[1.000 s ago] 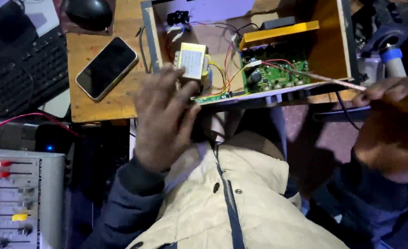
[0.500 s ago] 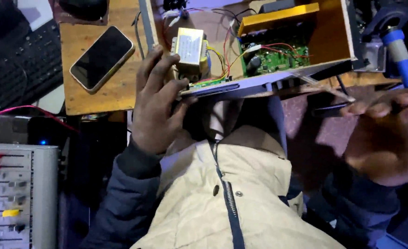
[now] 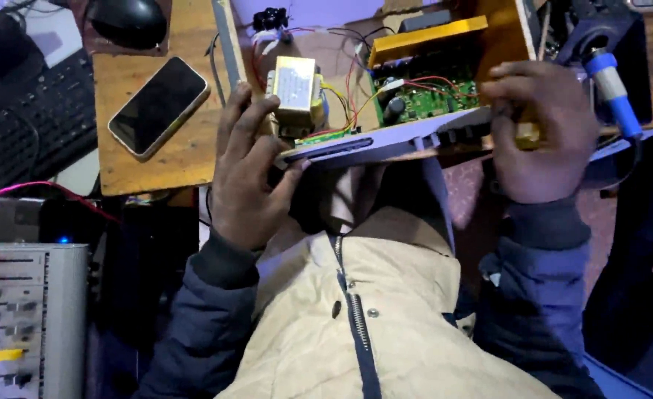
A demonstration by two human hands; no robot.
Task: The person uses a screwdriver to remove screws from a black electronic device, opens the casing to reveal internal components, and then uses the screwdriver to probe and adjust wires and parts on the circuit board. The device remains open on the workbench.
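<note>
An open electronic device lies on the wooden table edge, showing a cream transformer (image 3: 295, 87), a green circuit board (image 3: 430, 100) and coloured wires. My left hand (image 3: 249, 174) grips the left end of its grey front panel (image 3: 385, 145), fingers over the top and thumb beneath. My right hand (image 3: 544, 133) is closed around a tool with an amber handle (image 3: 527, 133), pressed against the right end of the panel. The tool's tip is hidden behind my hand.
A black phone (image 3: 159, 106) lies on the wooden table left of the device, with a black mouse (image 3: 129, 21) and keyboard (image 3: 24, 125) beyond. A grey mixer with sliders (image 3: 24, 318) sits low left. A blue-handled soldering iron (image 3: 613, 92) rests in a holder at the right.
My right hand has moved left from the far right up to the panel's right end, still holding the tool. My left hand has kept its hold on the panel.
</note>
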